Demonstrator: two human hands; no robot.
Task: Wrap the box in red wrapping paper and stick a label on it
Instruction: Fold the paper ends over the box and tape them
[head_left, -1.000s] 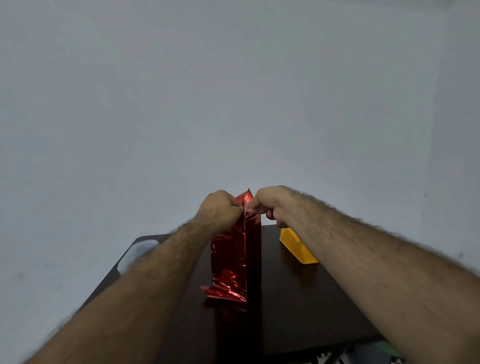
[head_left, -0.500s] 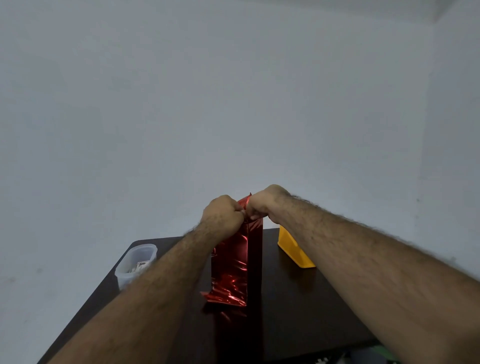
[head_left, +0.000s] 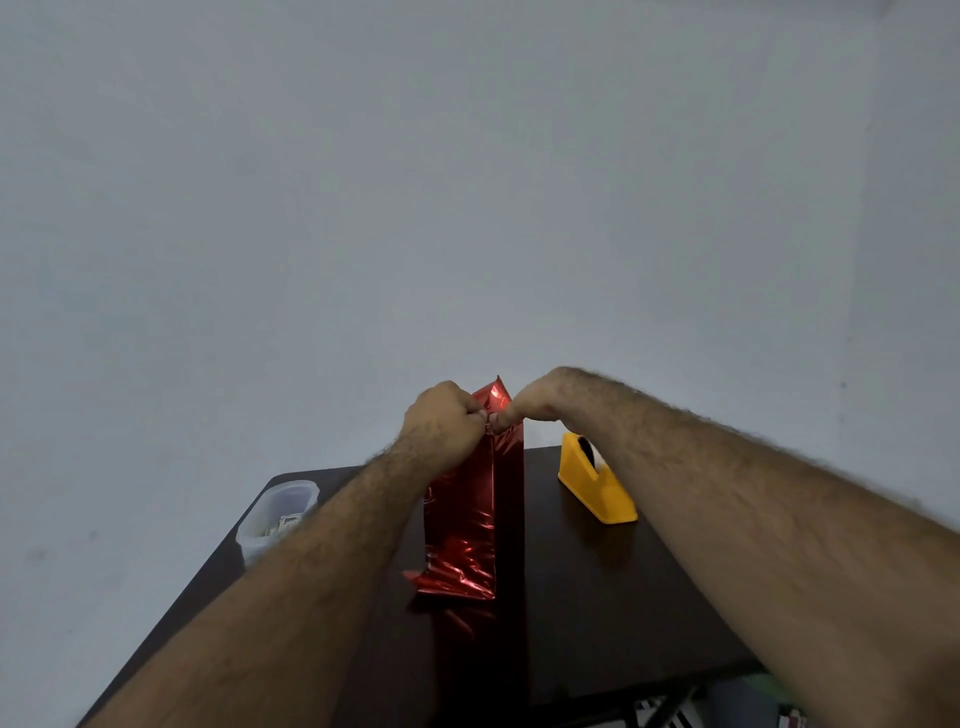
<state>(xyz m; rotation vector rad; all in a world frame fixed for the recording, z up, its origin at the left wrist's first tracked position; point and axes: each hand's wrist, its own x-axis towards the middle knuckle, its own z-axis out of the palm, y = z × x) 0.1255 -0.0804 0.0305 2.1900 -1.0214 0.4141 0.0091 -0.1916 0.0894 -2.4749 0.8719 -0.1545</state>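
Left hand (head_left: 442, 422) and right hand (head_left: 537, 402) both pinch top of red wrapping paper (head_left: 470, 512) on tall box. Box stands upright on dark table (head_left: 597, 597). Yellow tape holder (head_left: 595, 486) right, clear tub (head_left: 278, 514) left.

Yellow tape dispenser (head_left: 597, 486) right, plastic tub (head_left: 275, 514) left — bare dark table (head_left: 597, 597) between

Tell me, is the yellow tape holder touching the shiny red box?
Apart. In the head view, a strip of bare dark table shows between the yellow tape dispenser and the upright red-wrapped box.
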